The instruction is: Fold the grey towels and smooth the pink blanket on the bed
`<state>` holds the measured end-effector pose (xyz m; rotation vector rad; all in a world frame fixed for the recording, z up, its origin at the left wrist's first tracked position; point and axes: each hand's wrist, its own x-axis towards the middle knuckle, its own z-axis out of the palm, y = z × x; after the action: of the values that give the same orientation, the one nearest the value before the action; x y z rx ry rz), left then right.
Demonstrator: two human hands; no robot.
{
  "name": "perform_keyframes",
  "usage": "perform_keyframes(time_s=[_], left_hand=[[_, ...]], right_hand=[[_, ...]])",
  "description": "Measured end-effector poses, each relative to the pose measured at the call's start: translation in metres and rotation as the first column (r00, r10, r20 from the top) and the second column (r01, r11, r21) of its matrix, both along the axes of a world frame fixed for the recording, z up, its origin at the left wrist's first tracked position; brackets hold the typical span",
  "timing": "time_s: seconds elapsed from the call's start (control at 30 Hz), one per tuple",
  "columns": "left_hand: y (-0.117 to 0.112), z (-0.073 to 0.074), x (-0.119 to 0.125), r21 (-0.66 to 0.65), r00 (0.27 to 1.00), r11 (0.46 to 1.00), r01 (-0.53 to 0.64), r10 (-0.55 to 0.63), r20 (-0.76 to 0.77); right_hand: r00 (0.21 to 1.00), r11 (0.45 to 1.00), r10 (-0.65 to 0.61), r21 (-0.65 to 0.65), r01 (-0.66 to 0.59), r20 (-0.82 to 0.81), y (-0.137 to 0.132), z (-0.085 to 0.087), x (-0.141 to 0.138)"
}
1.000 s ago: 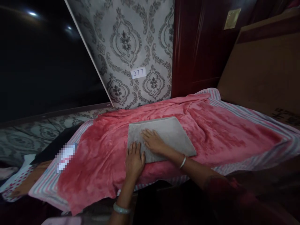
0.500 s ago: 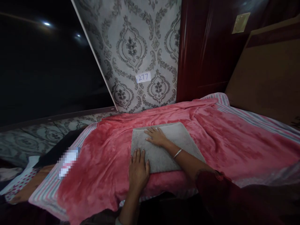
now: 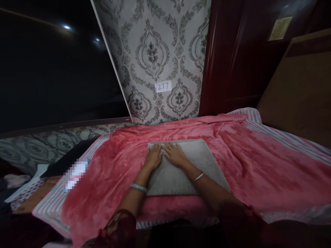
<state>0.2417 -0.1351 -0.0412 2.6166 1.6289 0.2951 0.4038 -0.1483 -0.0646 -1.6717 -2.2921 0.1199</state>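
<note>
A grey, soft-looking folded cloth (image 3: pixel 178 177) lies flat on a pink plush blanket (image 3: pixel 113 172). My left hand (image 3: pixel 154 156) rests on the cloth's far left corner, palm down with fingers stretched out. Right beside it, my right hand (image 3: pixel 175 155) lies flat near the cloth's far edge, fingers spread. The fingertips of both hands are close together. Neither hand grips anything. Each wrist wears a light bracelet.
Under the blanket a striped sheet (image 3: pixel 279 134) shows at the sides. A large dark screen (image 3: pixel 51 69) stands at the back left, a cardboard panel (image 3: pixel 302 82) at the right. A paper marked 277 (image 3: pixel 163 86) is on the patterned wall.
My left hand has moved forward from the cloth's near left edge to its far left corner, beside my right hand. The right hand remains flat on the cloth. The view has shifted slightly.
</note>
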Motion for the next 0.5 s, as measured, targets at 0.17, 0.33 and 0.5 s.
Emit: perform_keyframes(time_s=[0.17, 0.33, 0.5], left_hand=[[0.014, -0.019, 0.000, 0.078, 0.999, 0.996, -0.034, 0.036, -0.020], [0.010, -0.021, 0.000, 0.110, 0.998, 0.992, -0.057, 0.058, -0.009], [0.012, -0.016, 0.000, 0.107, 0.999, 0.993, -0.047, 0.049, -0.017]], right_hand=[[1.000, 1.000, 0.002, -0.007, -0.002, -0.014, -0.002, 0.004, 0.000], [1.000, 1.000, -0.005, -0.005, 0.005, -0.014, -0.002, 0.003, -0.001], [1.000, 1.000, -0.005, -0.004, 0.005, -0.011, 0.000, 0.006, 0.000]])
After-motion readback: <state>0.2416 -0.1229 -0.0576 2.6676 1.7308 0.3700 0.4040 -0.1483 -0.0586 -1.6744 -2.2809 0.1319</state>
